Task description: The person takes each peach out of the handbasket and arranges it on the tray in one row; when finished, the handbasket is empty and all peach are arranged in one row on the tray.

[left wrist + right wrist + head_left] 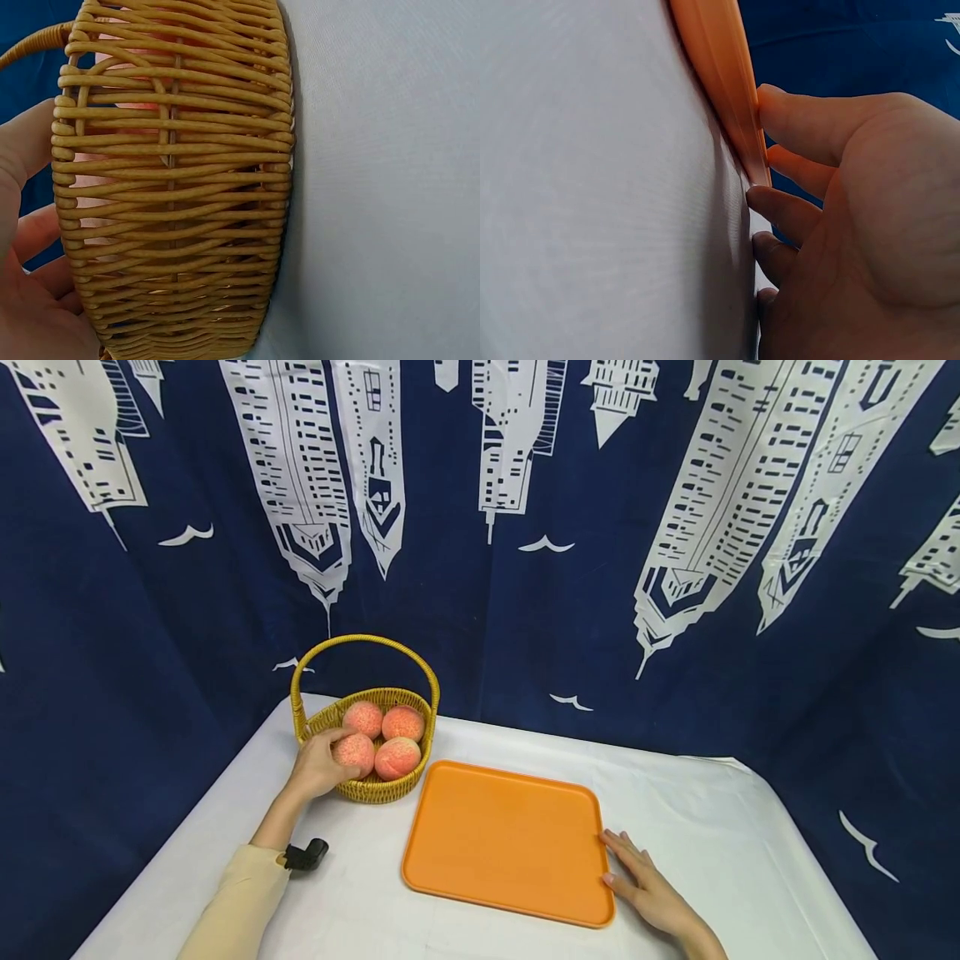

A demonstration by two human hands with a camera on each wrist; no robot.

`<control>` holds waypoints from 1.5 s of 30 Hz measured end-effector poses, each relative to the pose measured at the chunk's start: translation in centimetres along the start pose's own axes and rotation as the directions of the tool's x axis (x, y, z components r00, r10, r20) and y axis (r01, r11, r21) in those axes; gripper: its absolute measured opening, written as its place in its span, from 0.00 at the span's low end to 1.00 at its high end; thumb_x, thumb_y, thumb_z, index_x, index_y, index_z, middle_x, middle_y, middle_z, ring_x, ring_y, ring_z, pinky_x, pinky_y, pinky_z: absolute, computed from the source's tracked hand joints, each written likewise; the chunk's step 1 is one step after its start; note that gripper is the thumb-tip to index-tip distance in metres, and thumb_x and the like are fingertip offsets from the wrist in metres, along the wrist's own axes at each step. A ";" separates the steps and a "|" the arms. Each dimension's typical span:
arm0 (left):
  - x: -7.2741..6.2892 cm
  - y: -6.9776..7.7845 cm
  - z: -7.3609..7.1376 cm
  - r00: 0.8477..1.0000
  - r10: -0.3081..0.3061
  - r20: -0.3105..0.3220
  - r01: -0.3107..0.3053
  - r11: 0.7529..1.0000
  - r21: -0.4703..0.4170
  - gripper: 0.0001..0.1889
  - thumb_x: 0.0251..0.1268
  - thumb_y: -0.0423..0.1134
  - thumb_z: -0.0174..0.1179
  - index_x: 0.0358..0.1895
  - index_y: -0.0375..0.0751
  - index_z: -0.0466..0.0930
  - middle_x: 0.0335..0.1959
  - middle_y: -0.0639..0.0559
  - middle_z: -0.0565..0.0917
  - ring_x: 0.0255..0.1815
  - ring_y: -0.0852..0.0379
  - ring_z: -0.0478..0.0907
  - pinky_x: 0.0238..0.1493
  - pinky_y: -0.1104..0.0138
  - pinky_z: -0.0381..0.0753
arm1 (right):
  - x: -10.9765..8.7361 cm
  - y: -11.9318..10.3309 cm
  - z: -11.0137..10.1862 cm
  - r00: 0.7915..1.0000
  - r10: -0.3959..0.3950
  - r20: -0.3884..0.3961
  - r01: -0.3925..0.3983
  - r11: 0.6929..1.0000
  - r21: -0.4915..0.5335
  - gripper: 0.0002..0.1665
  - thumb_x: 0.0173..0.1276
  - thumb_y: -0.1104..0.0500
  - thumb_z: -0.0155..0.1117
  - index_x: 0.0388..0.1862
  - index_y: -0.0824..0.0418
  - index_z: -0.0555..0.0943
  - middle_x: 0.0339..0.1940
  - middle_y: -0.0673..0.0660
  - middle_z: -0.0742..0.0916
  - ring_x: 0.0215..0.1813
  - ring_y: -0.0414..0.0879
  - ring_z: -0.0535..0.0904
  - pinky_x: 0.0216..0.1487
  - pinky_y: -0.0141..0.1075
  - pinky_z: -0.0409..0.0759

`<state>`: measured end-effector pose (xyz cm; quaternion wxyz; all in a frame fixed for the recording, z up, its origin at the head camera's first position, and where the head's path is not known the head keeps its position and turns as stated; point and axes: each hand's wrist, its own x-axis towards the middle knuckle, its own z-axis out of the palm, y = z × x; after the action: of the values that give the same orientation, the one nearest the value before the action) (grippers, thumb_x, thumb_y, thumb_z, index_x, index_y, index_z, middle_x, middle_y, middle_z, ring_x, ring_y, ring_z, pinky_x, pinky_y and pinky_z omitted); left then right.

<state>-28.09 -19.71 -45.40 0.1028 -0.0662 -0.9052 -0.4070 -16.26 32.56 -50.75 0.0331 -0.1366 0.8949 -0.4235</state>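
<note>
In the head view, a yellow woven basket [378, 792] with a tall arched handle holds several pink peaches [397, 758]. My left hand [318, 766] reaches over the basket's left rim, thumb and fingers around the front left peach [355, 753], which sits among the others. The basket's woven side [180, 187] hides most of that grip in the left wrist view. An orange rectangular tray [510, 843] lies flat to the right of the basket. My right hand [651, 889] rests at the tray's right edge, fingertips touching its rim [724, 75], fingers fairly straight.
A white cloth [352, 877] covers the table under the basket and tray. Behind hangs a dark blue curtain [480, 635] printed with white buildings and birds, close to the basket's back. A black device [306, 855] is strapped on my left wrist.
</note>
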 end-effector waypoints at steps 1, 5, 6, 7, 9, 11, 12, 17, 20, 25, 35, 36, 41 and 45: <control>0.0 0.1 0.0 1.000 -0.008 -0.003 0.008 1.000 -0.018 0.35 0.46 0.31 0.72 0.62 0.28 0.73 0.62 0.29 0.74 0.63 0.30 0.70 0.61 0.40 0.70 | 0.0 0.0 0.0 1.000 -0.002 -0.001 0.002 1.000 -0.002 0.37 0.69 0.53 0.62 0.74 0.63 0.64 0.75 0.72 0.61 0.64 0.07 0.39 0.68 0.72 0.31; 0.0 0.5 -0.3 0.999 -0.034 -0.015 0.033 0.995 -0.089 0.36 0.47 0.31 0.71 0.64 0.29 0.71 0.63 0.29 0.73 0.63 0.32 0.71 0.60 0.42 0.73 | -0.1 0.0 -0.1 1.000 -0.005 -0.001 0.005 1.000 -0.003 0.38 0.69 0.53 0.62 0.74 0.63 0.64 0.75 0.72 0.61 0.65 0.08 0.38 0.68 0.72 0.31; 0.0 0.6 -0.4 0.999 -0.038 -0.018 0.036 0.994 -0.104 0.36 0.48 0.31 0.71 0.65 0.30 0.71 0.63 0.29 0.73 0.62 0.33 0.72 0.59 0.43 0.74 | -0.1 -0.1 -0.1 1.000 -0.004 0.000 0.004 1.000 0.000 0.38 0.69 0.53 0.62 0.74 0.63 0.64 0.76 0.72 0.61 0.65 0.08 0.38 0.68 0.72 0.31; 0.0 0.8 -0.5 0.999 -0.043 -0.022 0.040 0.992 -0.121 0.36 0.48 0.31 0.71 0.65 0.30 0.71 0.64 0.30 0.73 0.61 0.35 0.72 0.58 0.45 0.75 | -0.1 -0.1 -0.2 1.000 -0.003 0.000 0.003 1.000 0.000 0.38 0.69 0.53 0.62 0.74 0.63 0.63 0.76 0.72 0.61 0.65 0.08 0.38 0.68 0.72 0.31; 0.1 1.2 -0.7 0.999 -0.044 -0.028 0.039 0.988 -0.147 0.36 0.49 0.31 0.72 0.65 0.31 0.71 0.64 0.30 0.73 0.60 0.36 0.73 0.55 0.47 0.77 | -0.1 -0.2 -0.3 1.000 0.001 -0.001 -0.001 1.000 0.003 0.38 0.69 0.53 0.62 0.74 0.63 0.63 0.76 0.72 0.61 0.65 0.08 0.38 0.69 0.72 0.31; 0.1 1.7 -0.9 0.999 -0.043 -0.029 0.037 0.984 -0.173 0.37 0.49 0.32 0.72 0.66 0.32 0.71 0.65 0.31 0.72 0.60 0.37 0.73 0.55 0.49 0.77 | -0.1 -0.2 -0.4 1.000 0.007 -0.001 -0.007 1.000 0.001 0.38 0.69 0.53 0.61 0.75 0.63 0.63 0.76 0.72 0.60 0.65 0.08 0.38 0.69 0.71 0.31; 0.1 2.1 -1.0 0.999 -0.043 -0.029 0.037 0.982 -0.184 0.37 0.49 0.32 0.72 0.66 0.33 0.71 0.66 0.32 0.72 0.61 0.37 0.73 0.56 0.50 0.77 | -0.1 -0.3 -0.5 1.000 0.012 -0.001 -0.012 1.000 0.000 0.38 0.69 0.53 0.61 0.75 0.63 0.63 0.76 0.72 0.60 0.65 0.09 0.38 0.69 0.71 0.31; -0.3 4.1 -1.1 0.999 -0.049 -0.017 0.044 0.972 -0.230 0.37 0.48 0.34 0.73 0.66 0.36 0.72 0.66 0.35 0.72 0.62 0.39 0.72 0.58 0.51 0.76 | 0.0 -0.1 -0.5 1.000 0.031 0.006 -0.031 1.000 -0.007 0.38 0.70 0.52 0.61 0.75 0.61 0.62 0.77 0.70 0.60 0.76 0.26 0.36 0.70 0.70 0.31; -0.7 5.4 -0.6 0.999 -0.034 -0.022 0.027 0.967 -0.255 0.36 0.47 0.34 0.74 0.65 0.37 0.74 0.63 0.37 0.75 0.59 0.41 0.74 0.55 0.54 0.78 | 0.0 -0.1 -0.4 0.999 0.037 0.006 -0.037 0.999 -0.009 0.38 0.70 0.52 0.61 0.75 0.61 0.62 0.77 0.70 0.61 0.81 0.43 0.37 0.70 0.70 0.31; -1.1 7.2 0.6 0.999 0.019 -0.032 -0.027 0.954 -0.299 0.34 0.47 0.32 0.73 0.63 0.37 0.75 0.63 0.38 0.75 0.57 0.41 0.76 0.58 0.53 0.78 | 0.0 0.0 -0.3 1.000 0.029 0.003 -0.029 1.000 -0.005 0.38 0.69 0.52 0.62 0.75 0.61 0.63 0.76 0.70 0.61 0.81 0.41 0.37 0.70 0.71 0.30; -1.4 10.6 5.2 0.982 0.188 0.018 -0.159 0.872 -0.463 0.32 0.45 0.30 0.75 0.60 0.34 0.77 0.56 0.36 0.80 0.51 0.44 0.80 0.47 0.68 0.81 | 0.0 -0.1 -0.3 1.000 0.029 0.006 -0.029 1.000 0.006 0.38 0.69 0.52 0.61 0.75 0.61 0.63 0.77 0.70 0.61 0.79 0.35 0.37 0.70 0.70 0.30; -1.5 11.0 5.8 0.981 0.191 0.032 -0.152 0.865 -0.479 0.32 0.45 0.30 0.74 0.60 0.34 0.78 0.56 0.36 0.80 0.51 0.44 0.79 0.46 0.68 0.80 | 0.0 -0.2 -0.3 0.999 0.031 0.008 -0.031 0.999 0.004 0.38 0.69 0.52 0.62 0.75 0.61 0.63 0.77 0.70 0.61 0.81 0.43 0.37 0.70 0.70 0.30; -1.8 12.5 8.6 0.982 0.170 0.081 -0.108 0.859 -0.500 0.31 0.45 0.32 0.75 0.58 0.38 0.79 0.56 0.40 0.81 0.53 0.43 0.79 0.47 0.62 0.81 | 0.2 -0.3 -0.2 0.999 0.040 0.015 -0.040 0.999 -0.001 0.38 0.69 0.52 0.62 0.74 0.62 0.63 0.77 0.70 0.61 0.77 0.70 0.40 0.70 0.70 0.30; -2.3 13.5 11.1 0.977 0.171 0.124 -0.090 0.870 -0.485 0.31 0.44 0.34 0.76 0.58 0.40 0.80 0.54 0.42 0.83 0.51 0.44 0.80 0.51 0.56 0.82 | 0.1 -0.3 -0.1 0.999 0.038 0.012 -0.038 0.999 0.000 0.38 0.69 0.52 0.62 0.74 0.62 0.64 0.77 0.70 0.61 0.80 0.63 0.39 0.71 0.70 0.30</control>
<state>-24.58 -2.50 -43.37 0.0364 -0.1836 -0.7760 -0.6023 -16.28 32.44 -50.45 0.0465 -0.1219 0.8970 -0.4223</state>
